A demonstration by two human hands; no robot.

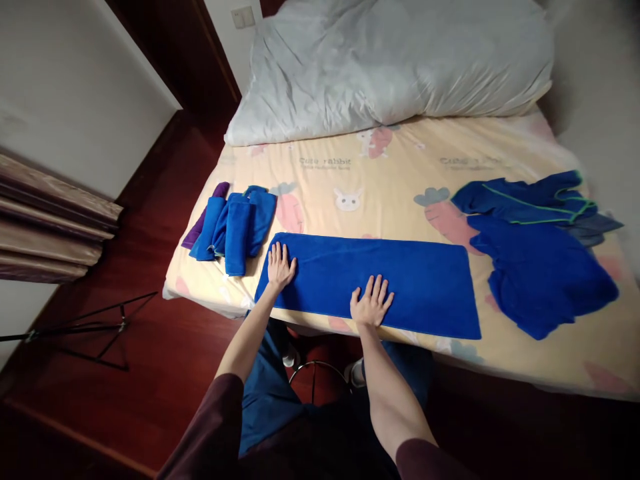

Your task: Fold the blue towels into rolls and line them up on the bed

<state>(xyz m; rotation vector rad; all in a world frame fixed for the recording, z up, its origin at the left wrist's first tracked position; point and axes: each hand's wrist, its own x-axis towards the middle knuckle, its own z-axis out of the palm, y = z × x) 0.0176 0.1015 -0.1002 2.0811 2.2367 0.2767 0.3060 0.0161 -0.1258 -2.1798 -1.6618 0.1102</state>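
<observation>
1. The blue towel (325, 275) is lying flat on the bed (390, 193), its long axis running left to right across the person's front.
2. The left hand (280, 267) is resting palm down near the towel's left end; the right hand (371, 305) is resting around the middle, by the near edge, lying nearer the right end.
3. Both are opening flat, fingers parted and pointing forward, gripping nothing; the forearms are reaching forward.
4. Bundled cloths (239, 237) are sitting leftward, crumpled cloths (555, 277) rightward.

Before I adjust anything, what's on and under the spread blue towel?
The left hand and right hand rest on the blue towel. It lies on the rabbit-print sheet; the covered part is hidden.
</observation>
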